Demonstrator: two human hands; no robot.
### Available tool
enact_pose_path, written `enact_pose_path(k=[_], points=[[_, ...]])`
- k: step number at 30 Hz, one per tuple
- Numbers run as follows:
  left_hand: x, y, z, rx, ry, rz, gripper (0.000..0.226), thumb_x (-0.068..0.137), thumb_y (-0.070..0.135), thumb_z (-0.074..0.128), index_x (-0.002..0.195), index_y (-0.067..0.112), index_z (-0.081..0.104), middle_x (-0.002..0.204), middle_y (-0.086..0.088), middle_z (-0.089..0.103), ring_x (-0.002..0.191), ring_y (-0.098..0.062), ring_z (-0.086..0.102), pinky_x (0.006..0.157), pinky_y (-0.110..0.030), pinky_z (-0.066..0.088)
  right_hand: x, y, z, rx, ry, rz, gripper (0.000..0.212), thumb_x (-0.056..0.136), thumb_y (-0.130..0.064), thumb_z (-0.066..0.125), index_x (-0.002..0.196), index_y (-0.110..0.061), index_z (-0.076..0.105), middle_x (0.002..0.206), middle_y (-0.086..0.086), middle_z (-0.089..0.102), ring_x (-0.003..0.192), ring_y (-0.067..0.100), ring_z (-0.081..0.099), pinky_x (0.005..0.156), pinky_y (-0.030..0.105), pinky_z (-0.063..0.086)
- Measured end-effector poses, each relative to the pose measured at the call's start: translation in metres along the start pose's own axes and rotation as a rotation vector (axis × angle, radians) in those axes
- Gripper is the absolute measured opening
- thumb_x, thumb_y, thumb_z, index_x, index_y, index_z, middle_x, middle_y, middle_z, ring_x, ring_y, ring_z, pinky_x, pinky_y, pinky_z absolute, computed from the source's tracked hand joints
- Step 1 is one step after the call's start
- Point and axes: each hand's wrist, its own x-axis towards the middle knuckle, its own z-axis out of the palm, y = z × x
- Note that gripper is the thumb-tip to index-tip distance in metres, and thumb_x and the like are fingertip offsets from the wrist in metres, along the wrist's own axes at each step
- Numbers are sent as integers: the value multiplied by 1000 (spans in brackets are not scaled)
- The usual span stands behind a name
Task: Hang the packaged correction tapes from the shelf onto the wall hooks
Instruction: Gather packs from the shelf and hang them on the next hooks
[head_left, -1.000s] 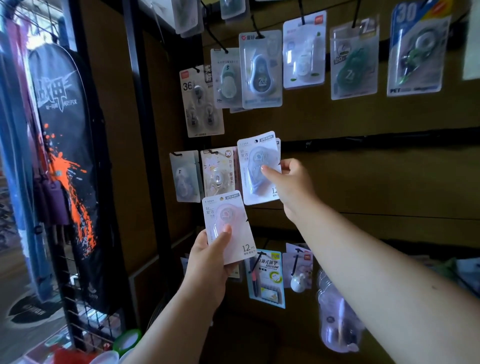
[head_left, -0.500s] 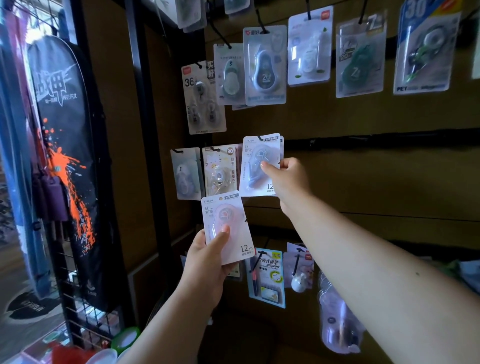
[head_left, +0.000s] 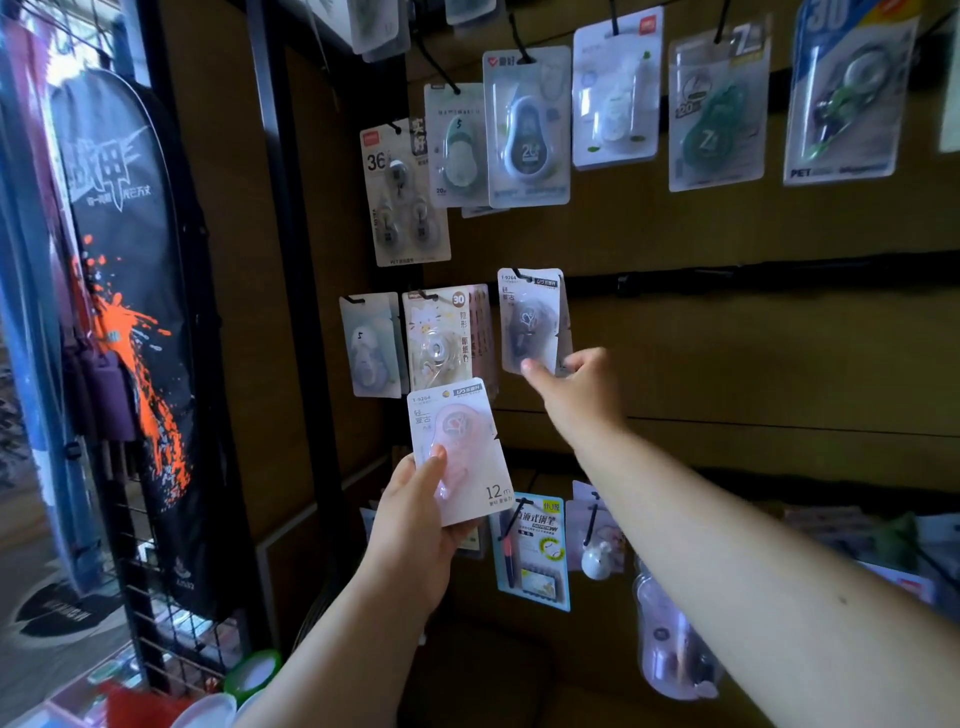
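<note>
Left hand raised in front of the wall, fingers curled behind a white carded pack with a pink correction tape under clear blister, thumb pressed on its front near the lower left. Pack upright, tilted slightly, held clear of the wall just below the middle row of hooks.

Right hand reaches further in, arm extended. Thumb and fingers pinch the lower edge of a second white carded pack with a dark grey correction tape. That pack's top hole sits on a black wire wall hook; the card hangs against the brown panel wall.

Just left of it, on neighbouring hooks, a cat-print pack marked 30 and a pale grey-blue pack. Row above: five or six more carded tape packs, among them a dark blue teardrop-shaped one and a green one. Below the hands, a blue-carded pen pack hangs on a lower hook.

Far left, a black racket bag with orange splash print hangs on a wire grid rack.
</note>
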Motion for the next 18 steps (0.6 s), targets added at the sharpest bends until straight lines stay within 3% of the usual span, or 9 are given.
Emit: enact_pose_path(k=[2, 5, 8, 11, 13, 16, 18], points=[[-1, 0, 3, 6, -2, 3, 25, 101, 26, 48, 121, 18, 61, 113, -11, 71, 98, -26, 68, 78, -40, 57, -24, 1, 1, 95, -281, 47, 52, 83, -46, 67, 92, 4, 56, 86, 6, 54, 80, 20, 52, 69, 30, 40], [-3, 1, 8, 12, -29, 17, 26, 101, 25, 48, 121, 18, 63, 112, -11, 73, 97, -25, 69, 74, -37, 59, -47, 4, 2, 121, -546, 81, 39, 82, -47, 67, 86, -9, 62, 84, 8, 62, 75, 19, 56, 68, 30, 42], [-4, 1, 11, 16, -41, 25, 28, 100, 25, 49, 122, 15, 64, 110, -12, 74, 95, -26, 70, 76, -38, 60, -51, 10, 2, 191, -568, 77, 19, 81, -31, 74, 81, -13, 67, 86, 7, 72, 77, 19, 66, 71, 32, 51], [-5, 1, 13, 39, -65, 26, 30, 100, 26, 50, 122, 12, 64, 108, -13, 74, 94, -26, 70, 77, -38, 59, -50, 11, -2, 211, -550, 80, 14, 82, -27, 73, 81, -14, 68, 90, 10, 74, 81, 22, 69, 77, 37, 55], [-5, 2, 13, 31, -89, 26, 28, 100, 25, 50, 118, 11, 66, 104, -12, 75, 86, -22, 72, 69, -33, 59, -48, 9, -3, 221, -514, 72, 24, 79, -29, 75, 85, -7, 68, 95, 16, 73, 83, 27, 70, 79, 42, 55], [-7, 2, 14, 48, -75, -2, 23, 102, 24, 48, 99, 13, 67, 80, -5, 73, 60, -13, 68, 56, -26, 52, -45, 2, -4, 259, -437, 31, 60, 64, -40, 75, 98, 7, 62, 108, 29, 65, 97, 41, 67, 88, 53, 53], [-8, 2, 15, 50, -36, -20, 22, 102, 24, 49, 89, 16, 65, 70, -1, 65, 54, -11, 62, 57, -26, 49, -38, -2, -5, 285, -397, 7, 54, 68, -37, 75, 99, 6, 63, 111, 29, 63, 102, 42, 64, 92, 55, 51]])
